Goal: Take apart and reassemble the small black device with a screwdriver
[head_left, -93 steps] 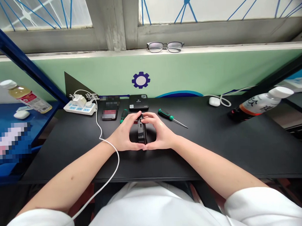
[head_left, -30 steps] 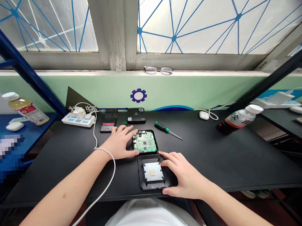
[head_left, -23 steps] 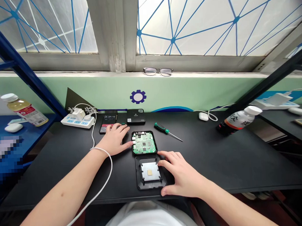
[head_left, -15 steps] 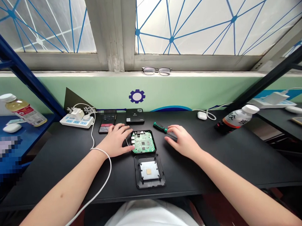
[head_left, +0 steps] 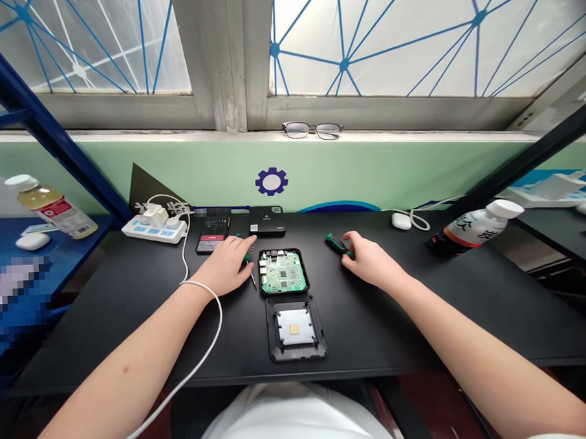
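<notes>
An opened black box half with a green circuit board [head_left: 282, 272] lies on the black desk [head_left: 423, 304]. Its other half, a black cover with a grey pad [head_left: 296, 327], lies just in front of it. My right hand [head_left: 367, 260] is closed around a green-handled screwdriver [head_left: 336, 245] to the right of the board. My left hand [head_left: 227, 264] rests flat, fingers apart, to the left of the board, over a second small green screwdriver [head_left: 249, 265] whose tip shows beside my fingers.
A phone [head_left: 210, 233] and a closed black box [head_left: 266, 221] lie behind the board. A white power strip [head_left: 153, 226] and cable sit at back left, a bottle [head_left: 478, 227] and a white earbud case [head_left: 400, 220] at right. Glasses [head_left: 313, 130] rest on the sill.
The box, earlier held upright in both hands, now lies open in two halves. My right hand left the cover, moved to the green screwdriver and closed on it, shifting it slightly right.
</notes>
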{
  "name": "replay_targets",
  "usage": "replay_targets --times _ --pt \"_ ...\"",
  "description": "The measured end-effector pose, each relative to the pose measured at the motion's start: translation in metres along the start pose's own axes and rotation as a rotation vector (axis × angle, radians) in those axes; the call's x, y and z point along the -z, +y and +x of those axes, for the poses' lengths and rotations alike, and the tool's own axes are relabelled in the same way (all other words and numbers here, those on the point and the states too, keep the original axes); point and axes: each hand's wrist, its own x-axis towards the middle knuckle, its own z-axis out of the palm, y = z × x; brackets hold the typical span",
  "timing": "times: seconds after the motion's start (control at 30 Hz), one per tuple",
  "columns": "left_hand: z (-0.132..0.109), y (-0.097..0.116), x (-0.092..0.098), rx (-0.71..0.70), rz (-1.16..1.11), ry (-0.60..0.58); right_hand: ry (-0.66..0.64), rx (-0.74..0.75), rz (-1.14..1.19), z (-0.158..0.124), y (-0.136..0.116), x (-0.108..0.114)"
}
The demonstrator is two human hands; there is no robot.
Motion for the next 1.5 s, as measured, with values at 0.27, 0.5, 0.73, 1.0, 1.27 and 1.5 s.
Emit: replay_targets --times 0.27,0.5,0.73,1.0,1.27,1.5 --pt "0.001 -0.007 -0.005 0.026 0.077 0.049 -0.086 -0.121 -0.265 -0.011 -0.013 0.022" --pt "0.0 -0.001 -0.001 -0.021 0.037 0.068 0.03 0.457 -0.038 -0.012 -0.066 0.013" --pt "-0.001 0.006 0.0 -0.106 0.0 -0.102 -0.217 0.62 -0.01 -0.003 -0.15 -0.01" --pt "0.001 0.009 0.003 -0.112 -0.006 -0.135 -0.327 0.623 -0.026 0.017 -0.167 -0.016" --pt "0.001 0.01 0.002 -0.122 -0.014 -0.106 -0.462 0.558 0.295 0.034 -0.161 0.002" --pt "0.003 0.013 -0.006 -0.144 0.104 0.058 -0.419 0.588 0.395 0.023 -0.157 0.001"
